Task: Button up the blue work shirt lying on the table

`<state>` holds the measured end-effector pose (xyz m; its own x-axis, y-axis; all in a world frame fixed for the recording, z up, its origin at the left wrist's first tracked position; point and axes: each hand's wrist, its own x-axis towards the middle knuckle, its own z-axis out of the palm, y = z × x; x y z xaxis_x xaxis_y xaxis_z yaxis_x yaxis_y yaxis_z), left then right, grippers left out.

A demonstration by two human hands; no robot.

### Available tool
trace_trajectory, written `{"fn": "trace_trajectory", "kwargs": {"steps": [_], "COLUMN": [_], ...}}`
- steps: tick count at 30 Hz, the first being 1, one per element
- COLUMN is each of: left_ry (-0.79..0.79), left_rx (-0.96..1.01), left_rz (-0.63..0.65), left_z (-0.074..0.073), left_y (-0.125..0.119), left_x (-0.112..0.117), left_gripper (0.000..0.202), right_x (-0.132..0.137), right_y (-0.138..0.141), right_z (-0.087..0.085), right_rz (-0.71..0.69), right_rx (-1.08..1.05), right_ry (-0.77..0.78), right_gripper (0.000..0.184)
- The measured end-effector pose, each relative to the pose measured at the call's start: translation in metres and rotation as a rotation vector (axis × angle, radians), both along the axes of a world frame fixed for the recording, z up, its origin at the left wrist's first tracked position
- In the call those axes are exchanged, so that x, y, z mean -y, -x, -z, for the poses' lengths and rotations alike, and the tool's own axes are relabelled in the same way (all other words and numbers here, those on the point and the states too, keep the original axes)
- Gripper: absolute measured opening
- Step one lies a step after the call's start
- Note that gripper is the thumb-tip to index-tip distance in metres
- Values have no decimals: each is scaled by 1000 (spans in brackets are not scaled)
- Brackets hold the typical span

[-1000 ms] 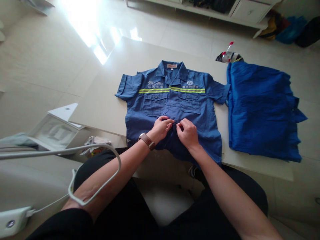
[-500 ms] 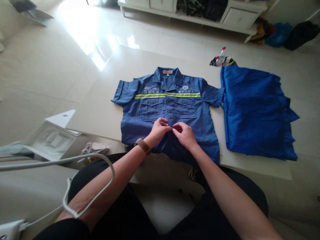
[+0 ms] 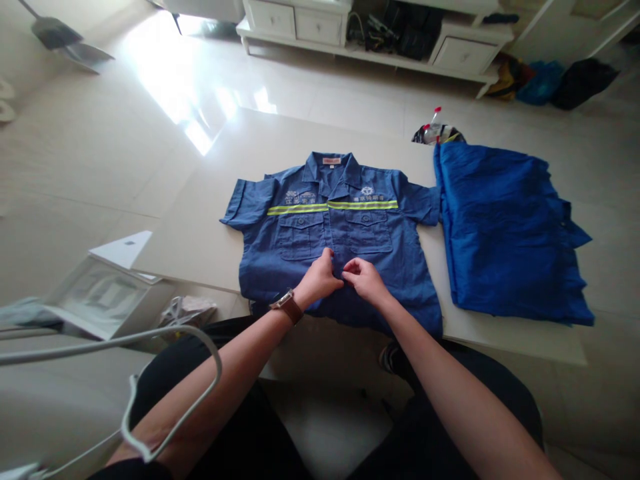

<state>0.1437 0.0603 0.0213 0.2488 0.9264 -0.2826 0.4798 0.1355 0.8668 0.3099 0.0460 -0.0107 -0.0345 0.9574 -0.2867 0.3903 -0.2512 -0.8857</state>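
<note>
A blue short-sleeved work shirt (image 3: 370, 267) lies front up before me, its collar pointing away. It has a yellow-green reflective stripe, white lettering and two buttoned chest pockets. My left hand (image 3: 320, 275), with a brown-strapped watch (image 3: 287, 307) on its wrist, is closed at the front edge below the pockets, thumb stretched toward the right hand. My right hand (image 3: 366, 280) pinches the cloth at the same front edge, a small gap from the left fingers. Any button between the fingertips is too small to make out.
The shirt lies on a pale table (image 3: 200, 220). Bright blue folded clothing (image 3: 510, 233) lies at the right, touching the shirt's sleeve. Bottles with red caps (image 3: 436, 117) stand behind it. A white cable (image 3: 210, 347) loops over my left forearm; an open white box (image 3: 105, 293) is left.
The view has tilted so everything sits lower in the picture. My left thumb and fingers have spread somewhat and drawn slightly apart from the right fingertips. The shirt stays in place.
</note>
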Motion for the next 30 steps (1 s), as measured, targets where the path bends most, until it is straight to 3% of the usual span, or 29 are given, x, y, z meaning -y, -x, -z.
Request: {"fn": "trace_trajectory", "kwargs": {"steps": [3, 6, 11, 17, 20, 23, 27, 30], "left_ry": [-66, -116, -155, -131, -127, -144, -154, -113], "left_rx": [-155, -346, -497, -583, -549, -374, -62, 38], "left_rz": [50, 42, 157, 205, 117, 29, -17, 30], "left_z": [-5, -6, -3, -13, -9, 0, -1, -8], "left_y": [4, 8, 15, 21, 20, 17, 10, 6], "left_x": [-4, -10, -9, -4, -9, -13, -13, -13], "left_gripper": [61, 52, 50, 42, 34, 24, 20, 22], "right_x": [2, 5, 13, 22, 24, 22, 19, 16], "right_y": [-2, -5, -4, -1, 1, 2, 2, 2], "right_z": [-10, -19, -27, -42, -44, -42, -39, -38], "right_rz": [-38, -171, -370, -530, -560, -524, -340, -303], "right_rx": [236, 441, 645, 747, 745, 670, 474, 379], "right_ry": [-195, -360, -328, -347, -327, -290, -297, -317], "right_gripper": [6, 16, 29, 13, 10, 14, 44, 61]}}
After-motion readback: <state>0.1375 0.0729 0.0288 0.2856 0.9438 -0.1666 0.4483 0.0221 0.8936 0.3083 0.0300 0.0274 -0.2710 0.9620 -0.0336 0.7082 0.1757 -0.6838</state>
